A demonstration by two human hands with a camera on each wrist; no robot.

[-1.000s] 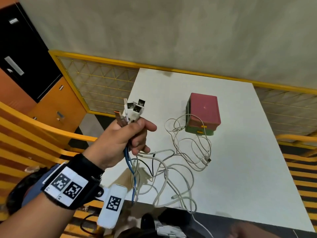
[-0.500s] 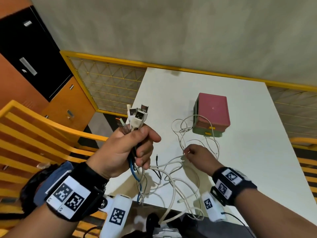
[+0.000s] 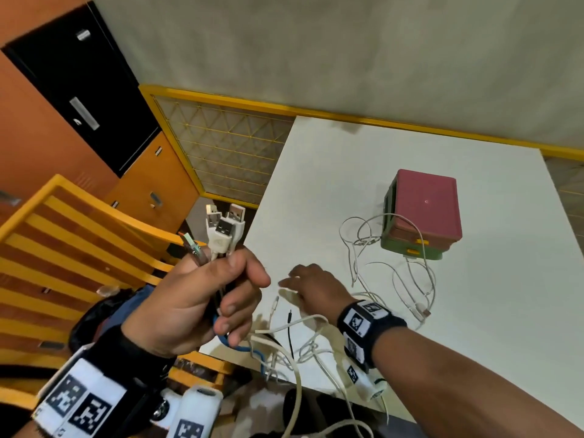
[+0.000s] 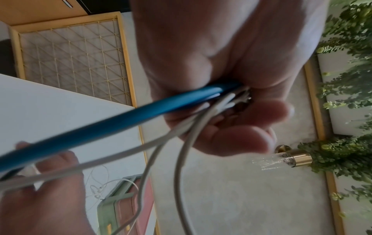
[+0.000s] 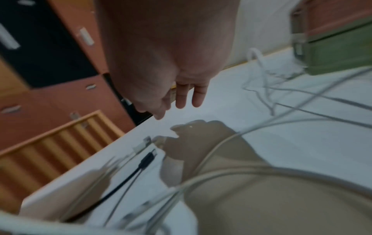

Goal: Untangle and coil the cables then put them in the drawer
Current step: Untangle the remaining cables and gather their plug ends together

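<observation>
My left hand (image 3: 234,298) is raised at the table's near left corner and grips a bundle of cable ends. Several USB plugs (image 3: 225,227) stick up from the fist, and a blue cable (image 3: 240,346) (image 4: 120,117) and white cables hang below it. Their tangle (image 3: 316,339) lies on the white table (image 3: 474,327). My right hand (image 3: 297,279) (image 5: 181,98) hovers just over the tangle with straight fingers, holding nothing. A black plug (image 5: 148,159) lies under it. The small pink and green drawer unit (image 3: 423,210) stands further back, thin white loops (image 3: 410,279) in front of it.
A yellow slatted bench (image 3: 79,248) stands left of the table, with an orange and black cabinet (image 3: 94,105) behind it. A yellow-framed mesh panel (image 3: 227,147) borders the table's far left. Some cables (image 3: 297,399) hang over the near edge.
My right hand came into view over the tangle, then slid left toward my left hand. The left hand keeps holding the plug bundle up.
</observation>
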